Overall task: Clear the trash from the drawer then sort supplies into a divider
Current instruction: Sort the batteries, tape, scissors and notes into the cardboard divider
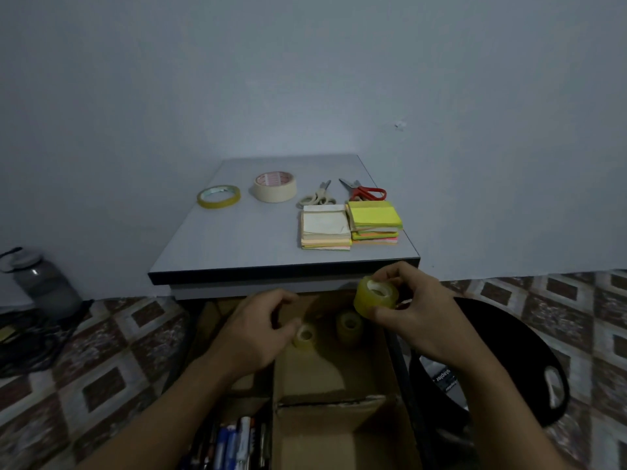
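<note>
Drawer (401,354): pulled open under the table's front edge, in front of the person.
Cardboard divider (334,371): sits inside the drawer, split into compartments.
Right hand (419,310): grip closed round a clear tape roll (376,296), thumb and fingers curled on its rim, held above the drawer's far right corner.
Left hand (256,329): fingers curled, tips just beside a small tape roll (304,335); cannot tell if the grip has it.
Second tape roll (349,325): stands in the far compartment, right of the small roll, below the held one.
Pens and markers (234,442): bunched in the near left compartment.
Table (237,245): grey top with a dark edge.
On the table, back row: thin yellow tape roll (219,196), masking tape roll (275,186), white scissors (317,197), red scissors (365,191).
On the table, front right: two sticky note stacks, pale (325,227) and neon yellow (375,218), touching side by side.
Black bag (509,354): on the tiled floor right of the drawer.
Water bottle (44,283): on the floor, far left.
</note>
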Available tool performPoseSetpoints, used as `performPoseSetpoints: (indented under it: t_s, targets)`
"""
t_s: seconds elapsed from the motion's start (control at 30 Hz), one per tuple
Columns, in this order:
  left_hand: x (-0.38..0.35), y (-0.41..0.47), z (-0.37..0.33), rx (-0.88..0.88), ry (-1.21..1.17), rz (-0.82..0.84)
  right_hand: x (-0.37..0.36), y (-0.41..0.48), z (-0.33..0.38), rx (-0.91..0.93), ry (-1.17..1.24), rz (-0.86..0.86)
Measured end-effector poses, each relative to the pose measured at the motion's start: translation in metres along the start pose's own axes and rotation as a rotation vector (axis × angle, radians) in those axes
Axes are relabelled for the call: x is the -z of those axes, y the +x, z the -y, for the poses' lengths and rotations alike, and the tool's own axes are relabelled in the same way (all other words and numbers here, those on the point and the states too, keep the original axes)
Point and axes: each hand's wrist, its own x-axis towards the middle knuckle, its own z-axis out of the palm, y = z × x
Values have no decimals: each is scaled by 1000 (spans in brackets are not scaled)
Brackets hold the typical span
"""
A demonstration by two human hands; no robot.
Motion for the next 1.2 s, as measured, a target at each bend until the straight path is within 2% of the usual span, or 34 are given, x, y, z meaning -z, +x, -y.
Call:
performPoseSetpoints:
  t_s: [0.1,0.2,0.3,0.4,0.77,1.2]
  targets:
    - [24,-16,24,34,55,-136,-16,0,5,-1,-57,61]
    - [39,-29,55,117,106,-193,-34,4,5,8,-108,101]
    - [46,-41,78,186,177,-151,-54,9,4,15,-134,126]
    - [46,-52,86,156,188,-102,-74,16,4,3,-161,154]
    - [32,-63,102,118,20,-159,-133,52,-13,-92,-438,277]
    - [29,-61,101,104,6,-195,-149,52,-22,-159,-466,280]
